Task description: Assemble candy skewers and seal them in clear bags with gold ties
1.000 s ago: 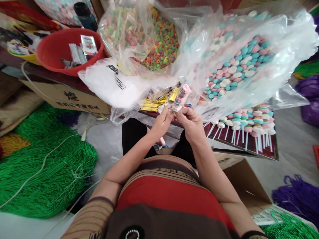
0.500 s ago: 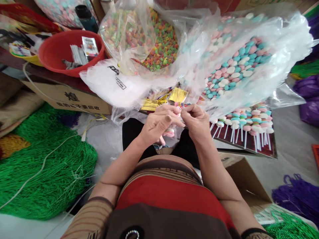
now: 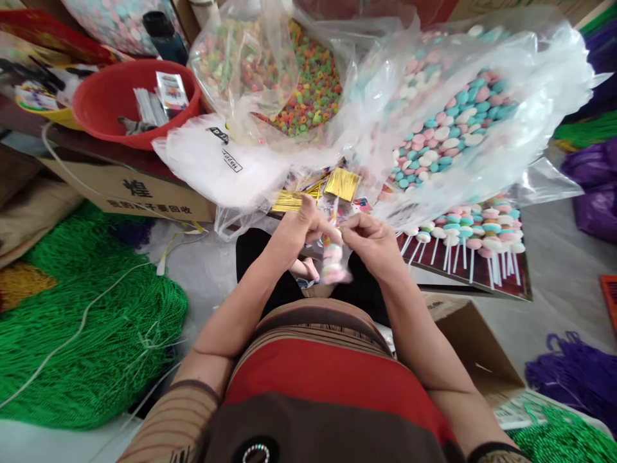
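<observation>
In front of my lap a marshmallow skewer (image 3: 332, 257) in a clear wrapper hangs, its lower end smeared by motion. My left hand (image 3: 306, 228) closes on its upper part, index finger lying across it and thumb raised. Close beside, at the neck of the wrapper, my right hand (image 3: 370, 236) pinches thumb and fingertips together. What sits in that pinch is too small to make out. Just beyond the hands lie a bundle of gold twist ties (image 3: 342, 184) and a second gold bundle (image 3: 287, 201).
Finished marshmallow skewers (image 3: 465, 225) lie on the table's right. Behind are a big bag of loose marshmallows (image 3: 443, 135) and a bag of ring-shaped candies (image 3: 313, 83). White printed bags (image 3: 212, 161) and a red basin (image 3: 110, 132) stand left. Green netting (image 3: 87, 334) covers the floor.
My hands have drawn slightly apart, and my left thumb now points up. The wrapped skewer swings lower and shows more fully between them.
</observation>
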{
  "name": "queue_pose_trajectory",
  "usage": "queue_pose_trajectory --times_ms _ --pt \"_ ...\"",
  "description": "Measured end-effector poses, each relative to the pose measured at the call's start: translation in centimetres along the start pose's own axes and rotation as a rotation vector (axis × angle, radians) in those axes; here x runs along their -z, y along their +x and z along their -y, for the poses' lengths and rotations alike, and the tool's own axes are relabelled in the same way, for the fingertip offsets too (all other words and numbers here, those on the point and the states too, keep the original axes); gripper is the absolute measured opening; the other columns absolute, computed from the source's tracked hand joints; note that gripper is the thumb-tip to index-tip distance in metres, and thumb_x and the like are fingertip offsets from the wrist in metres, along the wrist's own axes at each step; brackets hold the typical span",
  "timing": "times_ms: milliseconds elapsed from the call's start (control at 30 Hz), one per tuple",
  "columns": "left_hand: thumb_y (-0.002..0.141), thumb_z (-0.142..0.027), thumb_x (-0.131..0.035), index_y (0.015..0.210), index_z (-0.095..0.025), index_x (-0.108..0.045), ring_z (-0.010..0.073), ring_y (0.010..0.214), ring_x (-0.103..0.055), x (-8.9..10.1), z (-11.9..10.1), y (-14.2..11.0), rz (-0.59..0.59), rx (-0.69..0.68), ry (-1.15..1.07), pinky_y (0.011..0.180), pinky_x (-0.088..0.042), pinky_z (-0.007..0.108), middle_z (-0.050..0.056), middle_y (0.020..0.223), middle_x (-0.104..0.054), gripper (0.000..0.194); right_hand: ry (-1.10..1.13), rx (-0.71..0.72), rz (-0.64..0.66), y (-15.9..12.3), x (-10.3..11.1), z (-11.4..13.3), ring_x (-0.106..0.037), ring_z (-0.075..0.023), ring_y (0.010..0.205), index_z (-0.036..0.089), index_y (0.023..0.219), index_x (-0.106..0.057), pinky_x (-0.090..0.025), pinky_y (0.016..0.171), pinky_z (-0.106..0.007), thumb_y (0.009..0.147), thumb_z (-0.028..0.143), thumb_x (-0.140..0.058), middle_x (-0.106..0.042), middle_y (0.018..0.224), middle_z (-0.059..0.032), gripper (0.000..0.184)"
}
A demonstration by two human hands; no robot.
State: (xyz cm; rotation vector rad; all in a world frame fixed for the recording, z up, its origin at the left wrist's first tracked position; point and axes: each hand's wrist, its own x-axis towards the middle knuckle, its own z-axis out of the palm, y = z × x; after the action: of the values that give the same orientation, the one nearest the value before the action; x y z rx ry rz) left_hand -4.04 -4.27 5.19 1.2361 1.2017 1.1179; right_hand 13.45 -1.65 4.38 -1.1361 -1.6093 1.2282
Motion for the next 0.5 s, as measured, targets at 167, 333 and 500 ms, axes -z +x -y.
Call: queue_pose_trajectory --times_ms 167,333,500 --pt "0.087 -0.085 -0.04 0.068 -0.015 -0.073 0.0082 0.044 -0.034 -0.5 0.8 0.3 0.097 0.07 -0.083 0.047 -0.029 0.026 -0.003 0.044 -0.036 0.08 -0.009 0.076 -0.127 -0.2 0.3 0.3 -0.048 -0.012 0.063 0.022 0.068 -0.064 -0.041 0.062 -0.028 0.081 0.033 -0.075 -0.059 0.066 0.0024 0.02" --pt "0.082 -0.064 -0.073 0.099 -0.018 -0.075 0.0081 0.053 -0.049 -0.2 1.2 0.5 0.165 0.037 -0.234 0.051 -0.037 0.022 -0.001 0.068 -0.061 0.049 0.387 -0.233 0.219 -1.7 0.0 -0.5 -0.049 -0.0105 0.054 0.02 0.068 -0.066 -0.04 0.053 -0.026 0.07 0.049 -0.087 -0.062 0.061 0.0023 0.036" --pt "0.094 -0.044 -0.063 0.099 -0.022 -0.08 0.0136 0.067 -0.061 0.0 -0.3 -0.2 0.468 -0.291 0.189 0.073 -0.048 0.03 0.001 0.069 -0.067 0.028 0.589 -0.346 0.117 -3.2 2.3 -2.7 -0.047 -0.0086 0.051 0.019 0.064 -0.065 -0.04 0.051 -0.024 0.061 0.052 -0.092 -0.06 0.058 0.0038 0.043"
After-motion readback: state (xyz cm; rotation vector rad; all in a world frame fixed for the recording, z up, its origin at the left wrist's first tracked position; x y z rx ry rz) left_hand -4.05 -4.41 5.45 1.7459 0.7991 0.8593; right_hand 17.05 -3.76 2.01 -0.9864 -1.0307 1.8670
